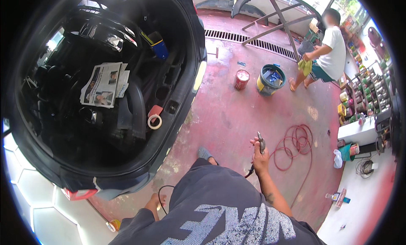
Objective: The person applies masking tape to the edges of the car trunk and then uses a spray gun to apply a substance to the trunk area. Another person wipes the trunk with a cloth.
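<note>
My right hand (261,159) is raised over the reddish floor, its fingers wrapped round a grey metal tool with a pointed nozzle (261,142). The tool's exact kind is hard to make out. A short black piece (249,172) shows beside that wrist. Low on the left, my left hand (156,200) hangs by the car's rear corner, next to a thin black cable (164,188). Its fingers are too small to read, and whether they touch the cable is unclear. The open rear of a black car (139,160) fills the left side.
Inside the car lie newspapers (100,86), a masking tape roll (154,122) and a blue container (159,49). A coiled red hose (292,147), a red can (242,79) and a dark bucket (270,81) are on the floor. Another person (334,50) holds a yellow-green cloth beside a metal stand (283,23).
</note>
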`<action>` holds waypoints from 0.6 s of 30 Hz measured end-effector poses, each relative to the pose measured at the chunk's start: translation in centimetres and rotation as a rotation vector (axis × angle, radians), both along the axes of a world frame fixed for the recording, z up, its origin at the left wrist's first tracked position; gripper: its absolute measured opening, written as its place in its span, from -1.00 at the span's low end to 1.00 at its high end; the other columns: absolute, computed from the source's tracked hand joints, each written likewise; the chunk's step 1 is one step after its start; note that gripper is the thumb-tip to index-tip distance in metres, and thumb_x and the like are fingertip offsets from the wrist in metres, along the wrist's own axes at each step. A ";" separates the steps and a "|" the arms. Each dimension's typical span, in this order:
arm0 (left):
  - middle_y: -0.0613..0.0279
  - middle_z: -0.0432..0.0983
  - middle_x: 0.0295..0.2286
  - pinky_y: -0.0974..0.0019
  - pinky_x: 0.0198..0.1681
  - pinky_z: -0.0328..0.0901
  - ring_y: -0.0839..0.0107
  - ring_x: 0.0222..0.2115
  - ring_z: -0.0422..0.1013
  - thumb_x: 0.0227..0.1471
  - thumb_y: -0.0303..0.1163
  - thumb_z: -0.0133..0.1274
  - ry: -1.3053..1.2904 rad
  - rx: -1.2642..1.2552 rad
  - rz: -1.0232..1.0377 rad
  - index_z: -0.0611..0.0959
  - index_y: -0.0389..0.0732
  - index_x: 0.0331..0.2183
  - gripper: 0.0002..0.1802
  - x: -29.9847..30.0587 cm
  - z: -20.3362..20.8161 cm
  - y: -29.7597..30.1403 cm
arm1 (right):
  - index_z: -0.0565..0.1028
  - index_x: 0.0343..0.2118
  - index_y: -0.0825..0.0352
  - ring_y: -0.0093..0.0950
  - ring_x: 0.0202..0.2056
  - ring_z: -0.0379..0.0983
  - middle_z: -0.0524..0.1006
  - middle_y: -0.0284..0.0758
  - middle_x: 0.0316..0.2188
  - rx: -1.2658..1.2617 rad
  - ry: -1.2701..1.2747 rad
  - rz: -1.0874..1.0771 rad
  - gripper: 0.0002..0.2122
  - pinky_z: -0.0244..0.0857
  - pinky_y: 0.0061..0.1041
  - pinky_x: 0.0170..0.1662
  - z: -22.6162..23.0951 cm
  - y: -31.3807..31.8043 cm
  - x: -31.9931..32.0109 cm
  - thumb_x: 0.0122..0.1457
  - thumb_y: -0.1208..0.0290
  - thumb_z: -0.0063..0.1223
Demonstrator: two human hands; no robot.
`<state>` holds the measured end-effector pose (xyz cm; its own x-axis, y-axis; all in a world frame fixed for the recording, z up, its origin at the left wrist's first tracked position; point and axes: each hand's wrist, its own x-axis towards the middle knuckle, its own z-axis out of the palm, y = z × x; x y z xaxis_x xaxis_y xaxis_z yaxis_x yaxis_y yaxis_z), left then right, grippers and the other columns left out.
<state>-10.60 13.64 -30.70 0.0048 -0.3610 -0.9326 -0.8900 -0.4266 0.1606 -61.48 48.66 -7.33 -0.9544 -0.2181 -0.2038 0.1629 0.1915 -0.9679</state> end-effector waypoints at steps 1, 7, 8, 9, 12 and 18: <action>0.06 0.59 -0.54 0.07 -0.60 0.39 0.14 -0.62 0.54 0.09 -0.36 0.30 0.058 -0.009 0.062 0.72 -0.35 -0.37 -0.78 -2.5 -0.6 -2.4 | 0.47 0.19 0.38 -0.74 -0.65 0.29 0.68 -0.21 -0.06 -0.037 0.018 0.025 -0.55 0.22 -0.64 -0.60 1.5 -2.2 -2.6 0.54 0.06 -0.06; 0.22 0.63 -0.43 0.36 -0.62 0.32 0.44 -0.62 0.53 0.26 -0.20 0.24 0.382 -0.380 -0.060 0.75 -0.31 -0.24 -0.68 -29.6 11.9 -15.4 | 0.51 0.10 0.38 -0.65 -0.50 0.45 0.70 -0.27 -0.12 -0.066 0.205 0.118 -0.66 0.36 -0.58 -0.49 6.3 -13.4 -19.0 0.53 0.17 0.00; 0.25 0.63 -0.40 0.38 -0.59 0.33 0.47 -0.59 0.54 0.27 -0.18 0.24 0.477 -0.429 -0.016 0.77 -0.29 -0.18 -0.67 -32.4 13.9 -17.0 | 0.52 0.09 0.37 -0.60 -0.43 0.52 0.71 -0.28 -0.14 -0.093 0.162 0.112 -0.67 0.41 -0.54 -0.44 7.4 -16.0 -21.1 0.52 0.19 0.02; 0.25 0.64 -0.38 0.38 -0.58 0.34 0.48 -0.59 0.54 0.27 -0.18 0.24 0.510 -0.476 -0.007 0.77 -0.28 -0.15 -0.66 -35.6 16.4 -18.2 | 0.51 0.08 0.38 -0.60 -0.41 0.50 0.71 -0.28 -0.15 -0.105 0.177 0.130 -0.68 0.39 -0.54 -0.39 7.1 -18.1 -23.5 0.52 0.20 0.02; 0.31 0.64 -0.40 0.41 -0.55 0.34 0.51 -0.58 0.54 0.29 -0.16 0.23 0.512 -0.559 0.032 0.79 -0.28 -0.15 -0.65 -40.1 20.0 -19.5 | 0.49 0.08 0.38 -0.72 -0.57 0.33 0.70 -0.31 -0.20 -0.156 0.275 0.235 -0.70 0.22 -0.61 -0.53 5.4 -25.1 -31.5 0.53 0.22 0.00; 0.28 0.63 -0.43 0.36 -0.58 0.36 0.46 -0.59 0.54 0.29 -0.19 0.22 0.273 -0.464 0.222 0.76 -0.30 -0.21 -0.67 -41.8 14.4 -17.6 | 0.56 -0.14 0.34 -0.76 -0.68 0.22 0.54 -0.47 -0.49 -0.295 0.346 0.460 -0.75 0.07 -0.59 -0.63 6.9 -42.9 -49.3 0.49 0.22 0.04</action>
